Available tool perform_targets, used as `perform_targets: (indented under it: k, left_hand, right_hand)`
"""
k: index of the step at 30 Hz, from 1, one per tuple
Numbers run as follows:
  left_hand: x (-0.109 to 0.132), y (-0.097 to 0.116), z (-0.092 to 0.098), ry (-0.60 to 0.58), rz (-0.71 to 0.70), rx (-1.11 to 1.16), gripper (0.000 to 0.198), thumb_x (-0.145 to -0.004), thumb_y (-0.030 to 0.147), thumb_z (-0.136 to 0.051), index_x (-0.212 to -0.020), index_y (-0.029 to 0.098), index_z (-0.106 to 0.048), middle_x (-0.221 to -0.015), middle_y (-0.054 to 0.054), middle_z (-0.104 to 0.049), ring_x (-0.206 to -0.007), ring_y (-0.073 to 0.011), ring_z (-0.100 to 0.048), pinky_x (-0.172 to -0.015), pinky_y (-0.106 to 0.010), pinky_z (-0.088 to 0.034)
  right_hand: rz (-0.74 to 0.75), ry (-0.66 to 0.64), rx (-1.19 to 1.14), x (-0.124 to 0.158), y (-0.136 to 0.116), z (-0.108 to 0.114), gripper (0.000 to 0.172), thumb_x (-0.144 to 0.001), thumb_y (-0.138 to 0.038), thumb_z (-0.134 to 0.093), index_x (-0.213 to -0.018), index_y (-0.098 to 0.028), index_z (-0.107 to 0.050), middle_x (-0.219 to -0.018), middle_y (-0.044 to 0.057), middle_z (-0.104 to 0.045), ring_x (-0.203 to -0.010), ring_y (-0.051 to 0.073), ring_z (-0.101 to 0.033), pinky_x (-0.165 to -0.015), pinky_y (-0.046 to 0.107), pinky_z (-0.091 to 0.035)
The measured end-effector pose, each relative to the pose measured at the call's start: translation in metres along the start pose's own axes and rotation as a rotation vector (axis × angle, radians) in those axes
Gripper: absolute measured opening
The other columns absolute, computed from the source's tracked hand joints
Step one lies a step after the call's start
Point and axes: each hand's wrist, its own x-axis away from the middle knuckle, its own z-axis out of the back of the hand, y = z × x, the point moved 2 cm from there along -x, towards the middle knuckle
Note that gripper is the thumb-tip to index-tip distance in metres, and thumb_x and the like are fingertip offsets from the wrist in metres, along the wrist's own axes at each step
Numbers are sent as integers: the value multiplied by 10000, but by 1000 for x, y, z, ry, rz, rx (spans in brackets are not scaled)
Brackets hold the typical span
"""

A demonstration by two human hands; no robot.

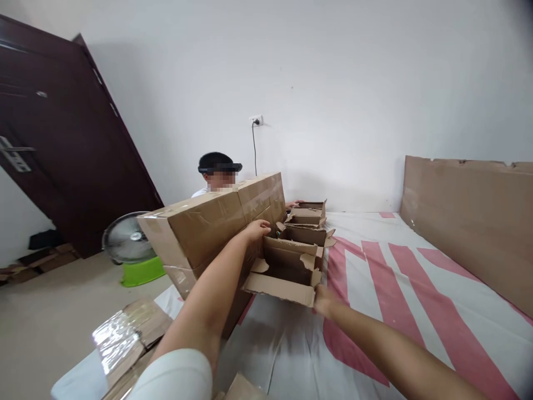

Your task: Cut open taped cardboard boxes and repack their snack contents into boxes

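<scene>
Nearest me in a row of open cardboard boxes is a box [287, 264] with torn flaps and a dark inside. My right hand [323, 301], slightly blurred, grips its near right corner; part of the fingers is hidden behind the cardboard. Over the same box's far left corner, my left hand [257, 228] has its fingers curled together, and what they pinch, if anything, does not show. Beside my left forearm stands a large taped cardboard carton [212, 228]. Farther along the row, another open box [302, 235] has its flaps up.
Behind the large carton sits another person [219, 171], whose hand [295, 204] touches the far end of the row. A red-and-white cloth [375, 278] lies underneath. A tall cardboard panel [466, 216] stands right. A fan [129, 238], green stool [142, 271] and taped cardboard [125, 336] are left.
</scene>
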Motion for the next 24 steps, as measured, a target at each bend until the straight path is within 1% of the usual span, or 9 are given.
perform_targets:
  k: [3,5,7,10,13,16,19,21,24]
  left_hand:
    - [19,10,15,30,-4,14,356,-920,364,-564,-1214,163,-552,-1193,-85,-605,-1005,-209,-626,-849,-426,-544]
    - [36,24,15,17,-44,-14,388,-918,387,-556,-1238,167,-543,-1230,-97,-595,-1059,-225,-610,-900,-439,-517]
    - [60,40,5,-41,-120,-65,483,-853,419,-629,-1274,200,-539,-1312,-105,-566,-1172,-259,-560,-983,-441,-462]
    - [101,61,-23,-167,-249,-179,703,-641,357,-813,-1288,290,-547,-1446,-75,-481,-1361,-333,-384,-1102,-496,-319]
    - [136,70,-48,-273,-320,-308,536,-651,219,-802,-1156,285,-634,-1338,-75,-587,-1338,-334,-420,-1114,-551,-261]
    - [153,66,-56,-335,-317,-408,215,-836,246,-659,-1048,208,-664,-1098,-80,-688,-1109,-257,-608,-1012,-501,-415]
    - [158,56,-54,-338,-309,-459,267,-915,345,-572,-1108,165,-617,-1122,-72,-650,-1012,-207,-629,-902,-444,-512]
    - [161,50,-53,-325,-309,-472,289,-918,352,-571,-1136,164,-599,-1147,-72,-632,-999,-198,-628,-873,-422,-532]
    - [166,48,-57,-273,-294,-479,296,-915,341,-577,-1152,164,-590,-1162,-76,-624,-1006,-203,-626,-868,-423,-535]
  right_hand:
    - [-80,-42,77,0,-9,-1,298,-933,-363,-566,-1155,-165,-586,-1094,58,-638,-885,167,-642,-758,357,-560]
    - [-93,-41,124,6,-14,5,303,-932,-366,-567,-1159,-167,-585,-1119,63,-631,-918,176,-638,-788,375,-554]
    - [-85,-36,167,16,-16,15,306,-931,-368,-566,-1167,-174,-583,-1156,68,-619,-964,189,-627,-827,396,-541]
    - [-72,-67,218,46,-13,35,329,-918,-394,-575,-1159,-171,-586,-1145,71,-625,-971,199,-624,-834,402,-531]
    - [-86,-142,265,97,-2,64,391,-826,-461,-647,-1100,-182,-632,-1104,82,-660,-955,244,-635,-808,382,-524]
    - [-92,-206,322,166,12,105,519,-689,-457,-732,-1135,-206,-647,-1237,119,-626,-1091,308,-595,-912,410,-480]
    - [-94,-240,434,238,33,143,812,-557,-426,-788,-1307,-206,-570,-1380,140,-534,-1312,366,-424,-1080,461,-347]
    - [-215,-213,485,279,52,157,1040,-470,-363,-818,-1427,-205,-443,-1508,143,-389,-1396,383,-307,-1124,447,-304]
    - [-287,-170,454,317,74,150,1113,-432,-225,-780,-1468,-230,-373,-1515,115,-388,-1364,378,-372,-1098,393,-355]
